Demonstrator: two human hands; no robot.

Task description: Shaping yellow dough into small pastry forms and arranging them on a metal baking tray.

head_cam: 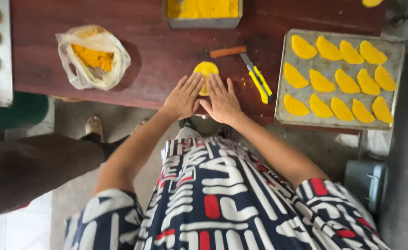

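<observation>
Both my hands are flat, fingers together, pressing side by side on the yellow dough round point(206, 70). Left hand point(184, 97) covers its lower left, right hand point(221, 99) its lower right; the fingertips meet over the middle. Not gripping anything, just palms down.

Landmark is the dough round. It sits on the dark wooden table point(157, 51) near the front edge. Just right of it: yellow utility knife point(258, 82), and above that a short wooden stick point(228, 51). Further right: metal tray point(285, 69) with rows of folded yellow half-moon pastries point(347, 83). Well left: plastic bag of orange crumbly filling point(93, 58). Behind it: a square pan of yellow mix point(203, 9).

Handling guess: dough looks soft, light and thin, probably tears or dents easily and may stick to the wood. I'd lift from the rim with flat fingertips under the edge, not pinch the centre.
</observation>
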